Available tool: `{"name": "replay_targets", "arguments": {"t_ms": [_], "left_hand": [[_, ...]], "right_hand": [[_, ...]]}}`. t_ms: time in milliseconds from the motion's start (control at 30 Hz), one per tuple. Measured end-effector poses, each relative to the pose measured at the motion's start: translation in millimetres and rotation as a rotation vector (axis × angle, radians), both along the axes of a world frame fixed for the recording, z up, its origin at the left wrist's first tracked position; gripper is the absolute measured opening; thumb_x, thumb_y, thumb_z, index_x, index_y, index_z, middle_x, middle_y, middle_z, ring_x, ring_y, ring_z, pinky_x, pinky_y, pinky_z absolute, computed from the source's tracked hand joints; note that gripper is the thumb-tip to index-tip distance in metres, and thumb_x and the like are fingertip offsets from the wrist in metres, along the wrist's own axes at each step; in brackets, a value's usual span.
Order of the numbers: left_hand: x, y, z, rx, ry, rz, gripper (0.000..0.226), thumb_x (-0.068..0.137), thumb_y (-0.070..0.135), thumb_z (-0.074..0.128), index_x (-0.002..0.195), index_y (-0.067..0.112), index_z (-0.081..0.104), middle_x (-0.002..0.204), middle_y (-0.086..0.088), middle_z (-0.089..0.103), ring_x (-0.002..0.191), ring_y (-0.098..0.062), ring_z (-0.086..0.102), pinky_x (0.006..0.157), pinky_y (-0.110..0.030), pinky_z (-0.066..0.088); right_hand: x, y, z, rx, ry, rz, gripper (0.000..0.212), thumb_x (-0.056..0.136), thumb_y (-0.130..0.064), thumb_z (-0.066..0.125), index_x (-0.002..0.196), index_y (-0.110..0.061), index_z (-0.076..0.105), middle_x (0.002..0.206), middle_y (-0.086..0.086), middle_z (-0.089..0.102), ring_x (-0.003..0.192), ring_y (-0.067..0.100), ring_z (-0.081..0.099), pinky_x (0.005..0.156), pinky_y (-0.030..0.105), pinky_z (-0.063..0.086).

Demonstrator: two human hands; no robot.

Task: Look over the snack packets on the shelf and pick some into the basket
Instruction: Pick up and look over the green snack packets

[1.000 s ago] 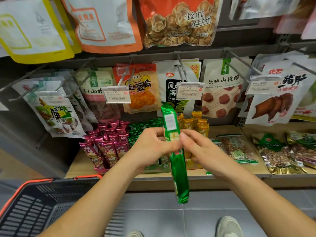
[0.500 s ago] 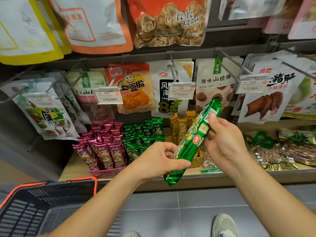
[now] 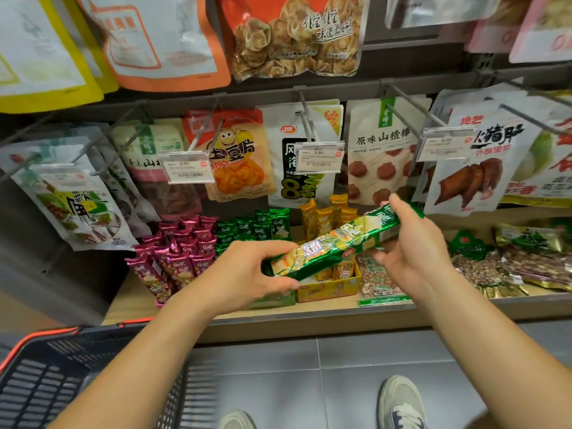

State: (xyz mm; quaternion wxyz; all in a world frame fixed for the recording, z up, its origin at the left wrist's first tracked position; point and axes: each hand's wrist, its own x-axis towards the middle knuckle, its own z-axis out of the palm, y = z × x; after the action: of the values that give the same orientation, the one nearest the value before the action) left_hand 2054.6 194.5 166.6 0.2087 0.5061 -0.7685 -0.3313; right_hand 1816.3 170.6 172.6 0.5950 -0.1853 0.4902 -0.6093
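a long green foil snack packet (image 3: 337, 246) is held tilted in front of the wooden shelf (image 3: 325, 308), its lower end gripped by the left hand (image 3: 247, 274), its upper end pinched by the right hand (image 3: 411, 243); the black plastic basket (image 3: 46, 376) is seen lower left.

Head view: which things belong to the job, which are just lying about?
Job: green packet held at its ends by left hand and right hand; basket; pink packets on the shelf.
Lying about: price tag; shoe.
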Motion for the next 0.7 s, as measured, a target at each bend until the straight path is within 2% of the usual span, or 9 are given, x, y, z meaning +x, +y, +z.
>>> {"name": "replay_targets", "arguments": {"t_ms": [67, 100, 200, 233, 333, 467, 600, 667, 700], "left_hand": [[5.5, -2.3, 6.3, -0.019, 0.049, 0.1, 0.06, 0.061, 0.038, 0.087, 0.114, 0.05, 0.062, 0.108, 0.031, 0.064, 0.102, 0.013, 0.058, 0.083, -0.006, 0.045], [7.5, -3.2, 8.9, -0.007, 0.126, 0.157, 0.061, 0.056, 0.038, 0.087, 0.111, 0.049, 0.064, 0.106, 0.027, 0.066, 0.103, 0.008, 0.06, 0.083, -0.008, 0.048], [12.0, -5.0, 13.0, 0.061, 0.447, 0.272, 0.056, 0.054, 0.024, 0.083, 0.108, 0.033, 0.069, 0.095, 0.008, 0.076, 0.093, -0.02, 0.071, 0.079, -0.025, 0.058], [12.1, -4.7, 14.5, 0.058, 0.507, 0.284, 0.055, 0.055, 0.021, 0.082, 0.108, 0.03, 0.07, 0.094, 0.006, 0.076, 0.092, -0.024, 0.071, 0.078, -0.026, 0.059], [11.0, -2.9, 18.4, 0.026, 0.605, 0.292, 0.051, 0.057, 0.018, 0.079, 0.106, 0.029, 0.071, 0.094, 0.005, 0.076, 0.091, -0.015, 0.072, 0.076, -0.02, 0.056], [11.6, -1.2, 21.1, -0.083, 0.594, 0.311, 0.039, 0.062, 0.022, 0.078, 0.099, 0.032, 0.075, 0.092, 0.011, 0.076, 0.089, -0.002, 0.07, 0.074, -0.014, 0.053], [9.5, -2.8, 21.3, -0.232, 0.665, 0.392, 0.014, 0.079, 0.017, 0.07, 0.09, 0.023, 0.075, 0.081, 0.013, 0.075, 0.071, -0.004, 0.069, 0.064, -0.015, 0.054], [10.0, -4.3, 18.8, -0.361, 0.607, 0.451, 0.017, 0.087, 0.012, 0.066, 0.084, 0.027, 0.074, 0.072, 0.014, 0.073, 0.062, -0.004, 0.064, 0.057, -0.017, 0.052], [11.0, -4.9, 17.4, -0.421, 0.562, 0.471, 0.021, 0.089, 0.013, 0.064, 0.083, 0.03, 0.073, 0.068, 0.015, 0.07, 0.058, -0.004, 0.06, 0.055, -0.018, 0.05]], "right_hand": [[-0.7, 0.7, -2.1, 0.006, 0.064, -0.026, 0.014, 0.098, -0.024, 0.056, 0.103, -0.013, 0.062, 0.104, 0.012, 0.068, 0.093, 0.023, 0.068, 0.07, 0.044, 0.06], [-1.3, 1.0, -2.9, 0.006, 0.078, -0.03, 0.015, 0.099, -0.023, 0.053, 0.101, -0.012, 0.064, 0.105, 0.013, 0.068, 0.094, 0.024, 0.068, 0.064, 0.04, 0.06], [-2.3, 1.5, -4.2, 0.014, 0.108, -0.04, 0.018, 0.101, -0.02, 0.049, 0.096, -0.012, 0.065, 0.106, 0.016, 0.067, 0.097, 0.026, 0.068, 0.053, 0.033, 0.058], [-1.9, 2.0, -4.7, 0.019, 0.119, -0.04, 0.019, 0.101, -0.02, 0.049, 0.096, -0.012, 0.065, 0.106, 0.016, 0.066, 0.097, 0.026, 0.067, 0.052, 0.032, 0.058], [-0.3, 2.9, -7.4, 0.049, 0.151, -0.038, 0.02, 0.101, -0.02, 0.049, 0.094, -0.012, 0.066, 0.103, 0.014, 0.067, 0.093, 0.023, 0.068, 0.053, 0.03, 0.058], [1.3, 2.6, -11.5, 0.11, 0.19, -0.05, 0.017, 0.1, -0.02, 0.051, 0.091, -0.013, 0.064, 0.095, 0.012, 0.068, 0.084, 0.021, 0.068, 0.052, 0.029, 0.054], [5.1, 4.1, -15.2, 0.173, 0.27, -0.005, 0.014, 0.093, -0.02, 0.055, 0.085, -0.014, 0.065, 0.074, 0.011, 0.07, 0.059, 0.02, 0.066, 0.039, 0.023, 0.044], [7.2, 5.1, -17.0, 0.212, 0.28, 0.053, 0.02, 0.094, -0.027, 0.053, 0.087, -0.011, 0.062, 0.058, 0.007, 0.069, 0.043, 0.016, 0.062, 0.035, 0.02, 0.041], [7.8, 5.5, -17.9, 0.232, 0.285, 0.085, 0.024, 0.095, -0.031, 0.052, 0.088, -0.01, 0.061, 0.057, 0.007, 0.068, 0.038, 0.013, 0.057, 0.034, 0.019, 0.038]]}}
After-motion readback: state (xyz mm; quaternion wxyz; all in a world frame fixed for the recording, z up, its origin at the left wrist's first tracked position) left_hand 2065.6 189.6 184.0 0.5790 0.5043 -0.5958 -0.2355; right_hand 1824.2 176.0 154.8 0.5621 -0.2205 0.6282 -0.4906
